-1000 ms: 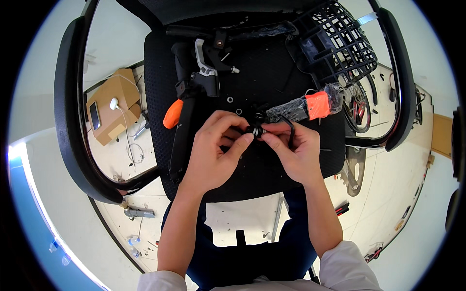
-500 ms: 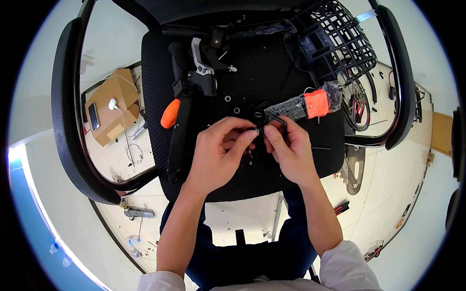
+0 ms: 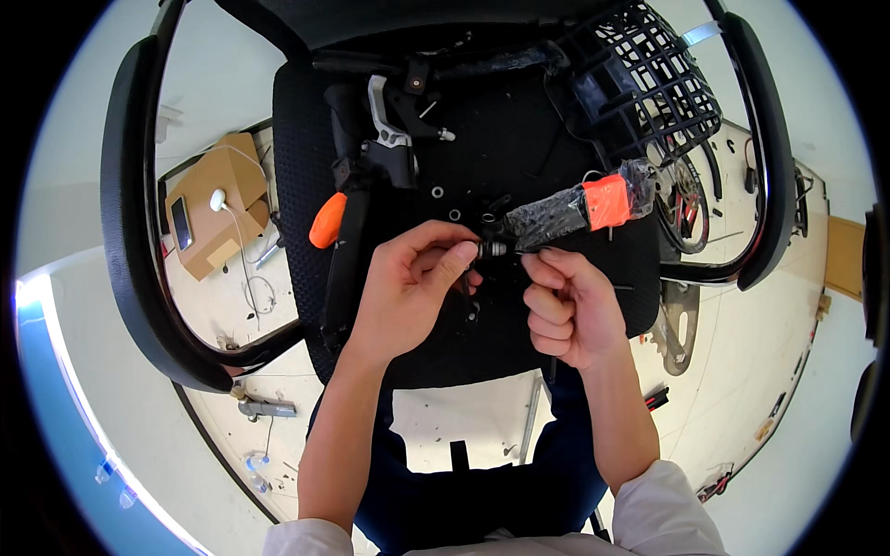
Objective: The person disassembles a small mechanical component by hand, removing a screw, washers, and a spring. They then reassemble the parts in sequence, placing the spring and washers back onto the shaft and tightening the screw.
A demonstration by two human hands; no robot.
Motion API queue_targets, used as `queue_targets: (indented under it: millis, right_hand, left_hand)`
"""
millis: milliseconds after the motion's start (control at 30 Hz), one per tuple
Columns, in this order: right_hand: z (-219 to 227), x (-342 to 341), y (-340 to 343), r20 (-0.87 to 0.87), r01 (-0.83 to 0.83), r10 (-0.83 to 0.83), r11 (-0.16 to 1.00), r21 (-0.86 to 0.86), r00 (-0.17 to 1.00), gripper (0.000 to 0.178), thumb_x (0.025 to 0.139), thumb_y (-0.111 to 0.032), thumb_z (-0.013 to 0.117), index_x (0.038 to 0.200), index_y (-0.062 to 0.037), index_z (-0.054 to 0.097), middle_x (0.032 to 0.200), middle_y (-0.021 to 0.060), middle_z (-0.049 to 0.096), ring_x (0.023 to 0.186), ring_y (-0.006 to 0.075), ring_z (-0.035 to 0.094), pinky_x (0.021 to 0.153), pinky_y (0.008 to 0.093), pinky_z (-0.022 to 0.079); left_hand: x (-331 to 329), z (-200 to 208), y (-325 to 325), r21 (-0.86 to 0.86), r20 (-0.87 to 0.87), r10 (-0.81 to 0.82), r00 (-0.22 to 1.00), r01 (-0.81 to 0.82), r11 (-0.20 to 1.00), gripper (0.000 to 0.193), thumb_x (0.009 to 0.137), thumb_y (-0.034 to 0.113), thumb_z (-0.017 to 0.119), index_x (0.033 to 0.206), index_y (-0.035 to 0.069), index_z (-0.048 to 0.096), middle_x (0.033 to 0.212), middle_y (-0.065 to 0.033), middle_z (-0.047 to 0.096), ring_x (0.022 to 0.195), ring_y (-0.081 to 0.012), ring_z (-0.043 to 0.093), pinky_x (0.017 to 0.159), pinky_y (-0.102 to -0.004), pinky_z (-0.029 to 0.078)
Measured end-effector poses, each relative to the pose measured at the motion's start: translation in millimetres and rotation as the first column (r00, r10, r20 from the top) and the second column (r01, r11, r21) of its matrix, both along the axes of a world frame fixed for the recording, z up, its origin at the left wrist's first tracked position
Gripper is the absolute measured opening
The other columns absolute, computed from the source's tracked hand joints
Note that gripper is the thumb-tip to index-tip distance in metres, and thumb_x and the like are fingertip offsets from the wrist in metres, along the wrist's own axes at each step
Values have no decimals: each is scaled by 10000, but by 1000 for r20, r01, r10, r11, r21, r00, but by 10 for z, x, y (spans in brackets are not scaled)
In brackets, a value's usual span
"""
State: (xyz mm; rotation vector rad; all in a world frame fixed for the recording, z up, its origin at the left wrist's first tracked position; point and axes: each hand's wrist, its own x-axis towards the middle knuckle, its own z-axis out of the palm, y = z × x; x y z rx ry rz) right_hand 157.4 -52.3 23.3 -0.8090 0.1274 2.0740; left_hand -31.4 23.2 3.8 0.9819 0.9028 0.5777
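Lap: dark trousers (image 3: pixel 399 477) are seen at the lower edge, just below the front of the chair seat (image 3: pixel 426 369).
Left hand: a small black-and-silver ribbed fitting (image 3: pixel 491 249) is pinched between thumb and fingers of the left hand (image 3: pixel 408 296), above the front half of the seat.
Right hand: the fingers of the right hand (image 3: pixel 577 310) are curled in, with the thumb laid near the forefinger; whether anything thin is gripped there cannot be told.
Fitting: its ribbed end is pointed toward the right hand, and a gap is left between the two.
Wrapped bar: a bar in clear film (image 3: pixel 549 215), crossed by an orange band (image 3: pixel 607 202), is laid just beyond the right hand.
Washers: two small rings (image 3: pixel 438 193) are scattered on the seat beyond the left hand.
Left side: a black bar (image 3: pixel 346 264) is set lengthwise, with an orange piece (image 3: pixel 327 221) beside it.
Brake lever: a silver lever (image 3: pixel 386 113) is seen farther back, near a black grip (image 3: pixel 343 120).
Basket: a black lattice basket (image 3: pixel 649 88) is tipped at the seat's far right corner.
Floor: a cardboard box (image 3: pixel 243 171) is placed left of the chair, with a phone (image 3: pixel 181 222) on it; a wheel (image 3: pixel 686 208) is seen to the right.
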Motion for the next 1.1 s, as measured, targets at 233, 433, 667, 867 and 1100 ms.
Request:
queue_targets:
  millis: [233, 433, 667, 867, 1100]
  right_hand:
    - [6, -73, 24, 82, 25, -19, 997, -74, 996, 345, 991, -337, 390, 686, -203, 301, 499, -87, 161, 357, 40, 110, 314, 214, 85]
    - [-6, -58, 26, 118, 5, 4, 997, -78, 993, 328, 980, -330, 403, 695, -194, 316, 517, -81, 167, 385, 44, 120, 342, 219, 91]
    - [-11, -70, 49, 116, 8, 5, 994, -111, 993, 340, 983, -335, 404, 687, -206, 299, 508, -95, 161, 365, 30, 117, 322, 202, 81]
    - [-110, -45, 85, 154, -29, 48, 992, -119, 987, 322, 970, -331, 421, 695, -196, 325, 527, -86, 172, 401, 39, 126, 350, 216, 90]
    - [-99, -31, 104, 32, -12, 15, 994, -112, 999, 321, 977, -325, 414, 696, -199, 325, 526, -90, 169, 395, 35, 123, 340, 209, 91]
  left_hand:
    - [48, -3, -19, 42, -1, -14, 1000, 14, 999, 133, 916, 40, 610, 1027, -33, 613, 856, -68, 656, 774, -114, 644, 717, -240, 524]
    - [68, -29, -26, 100, -17, -18, 1000, 20, 995, 134, 908, 33, 621, 1028, -28, 618, 877, -65, 655, 790, -113, 646, 746, -230, 520]
    - [109, -90, -92, 38, 8, 45, 999, -46, 998, 141, 893, 38, 647, 1011, -29, 611, 897, -73, 647, 752, -115, 649, 689, -226, 514]
    - [119, -190, -106, -44, -100, 30, 995, -34, 998, 205, 939, 164, 615, 1000, -22, 553, 800, -80, 633, 696, -115, 629, 644, -238, 501]
    - [187, -184, -186, 150, -115, 58, 992, -41, 988, 243, 1015, 251, 470, 980, 16, 519, 716, -37, 562, 634, -110, 568, 588, -245, 470]
